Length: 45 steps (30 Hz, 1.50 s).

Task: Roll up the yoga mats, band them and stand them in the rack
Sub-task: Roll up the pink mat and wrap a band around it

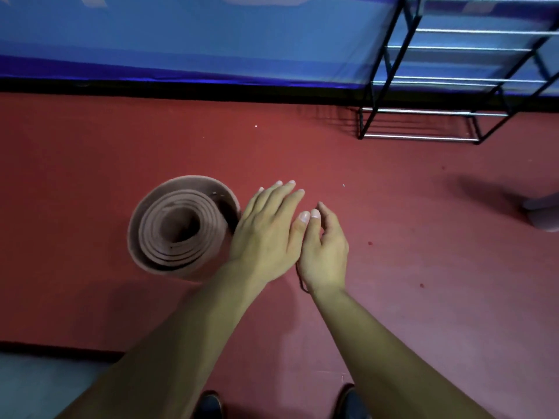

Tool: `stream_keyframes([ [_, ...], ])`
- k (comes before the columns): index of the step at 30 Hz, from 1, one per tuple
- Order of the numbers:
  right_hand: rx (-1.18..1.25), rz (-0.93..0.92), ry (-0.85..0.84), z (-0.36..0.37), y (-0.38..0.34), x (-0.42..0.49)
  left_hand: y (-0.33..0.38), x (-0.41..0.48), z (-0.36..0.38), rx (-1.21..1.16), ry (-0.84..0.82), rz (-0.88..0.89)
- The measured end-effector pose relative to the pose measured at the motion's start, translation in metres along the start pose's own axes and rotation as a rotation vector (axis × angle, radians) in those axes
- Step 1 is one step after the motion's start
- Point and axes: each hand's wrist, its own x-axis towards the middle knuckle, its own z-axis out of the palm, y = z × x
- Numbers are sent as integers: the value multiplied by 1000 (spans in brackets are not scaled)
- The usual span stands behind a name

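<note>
**Now upright: a rolled yoga mat (pixel 181 231) on open floor, a hand at its rim**

Open room lies on most sides. The red floor (pixel 393 207) runs bare ahead of the hands and to their right. Its far edge is a black strip (pixel 181 87) beneath a smooth blue surface (pixel 211 40). At the near left, a dark line separates it from grey floor (pixel 36 382). The rack (pixel 423 112), an angular black frame with thin silvery rungs, stands at the upper right against the far edge, well apart from the mat. A blurred pale object (pixel 541 213) enters at the right margin. Two dark shoes (pixel 210 403) show at the bottom.

The mat stands on end on the red floor, left of centre, and is seen from above. It is a brownish-pink, matte spiral of thick layers around a hollow core. The outer wrap gapes loosely at the upper right.

The left hand (pixel 266 231) is released, with fingers straight and close together, pointing away. Its outer edge overlaps the mat's right rim, but contact cannot be told. The right hand (pixel 325 249) lies just beside it, fingers loosely curled. A thin dark cord (pixel 302 278) loops out at its inner edge by the wrist. Whether the hand grasps the cord cannot be told.
</note>
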Motion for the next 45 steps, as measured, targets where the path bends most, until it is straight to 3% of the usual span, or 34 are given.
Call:
stream_keyframes([
  [8,-154,46,-58,-29,92,28,2,-26,98,-17,-186,-215],
  [15,-491,25,-213,-23,232,63,-36,-71,236,-37,-403,-486],
  [20,-501,79,-259,11,343,88,-78,-108,342,18,-509,-583],
  [26,-450,158,-314,68,438,114,-124,-135,449,-50,-488,-726],
  [30,-537,121,-322,94,472,132,-142,-134,497,-46,-354,-804],
  [34,-658,158,-289,105,483,142,-147,-131,510,-6,-296,-808],
  [37,-534,244,-242,96,465,133,-137,-131,491,-216,-255,-833],
  [40,-379,302,-192,66,416,107,-106,-125,440,-385,-223,-795],
  [45,-240,219,-96,16,304,68,-46,-100,323,-462,-106,-665],
])
